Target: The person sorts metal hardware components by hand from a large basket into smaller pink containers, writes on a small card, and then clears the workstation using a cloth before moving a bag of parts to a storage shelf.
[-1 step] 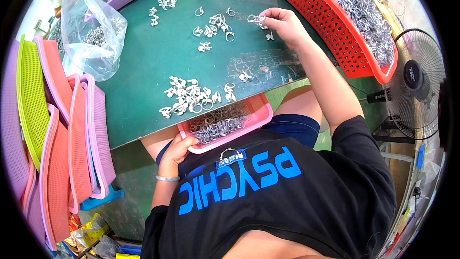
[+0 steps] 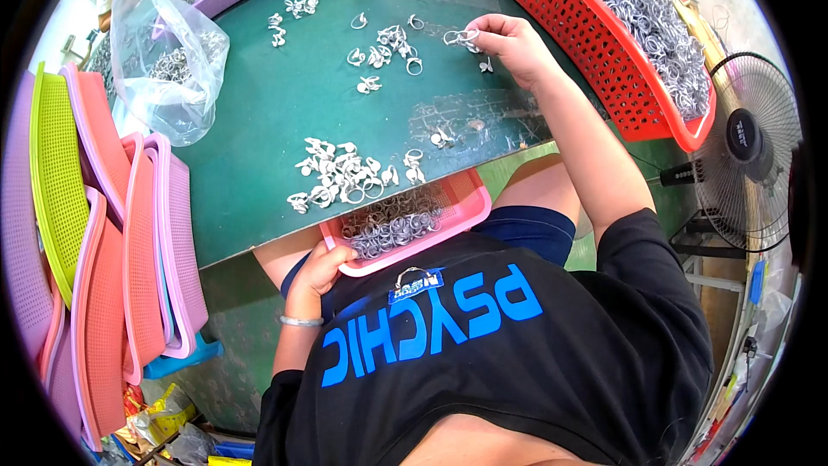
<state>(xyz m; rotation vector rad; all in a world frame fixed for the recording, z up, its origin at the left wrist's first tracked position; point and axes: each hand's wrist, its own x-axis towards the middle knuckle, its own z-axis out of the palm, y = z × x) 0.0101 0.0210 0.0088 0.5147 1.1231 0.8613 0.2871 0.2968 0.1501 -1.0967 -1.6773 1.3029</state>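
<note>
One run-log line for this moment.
left hand: gripping pink basket | right hand: pinching at least one metal ring over green table | loose rings: clustered near table edge

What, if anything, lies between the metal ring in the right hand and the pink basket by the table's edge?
Between the held ring and the pink basket lie a few loose rings and the near edge of the green table; nothing tall shows.

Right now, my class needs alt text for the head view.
A person's right-hand grip pinches ring-shaped metalwork over a green table dotted with similar pieces; the left-hand grip holds a pink tray of rings.
</note>
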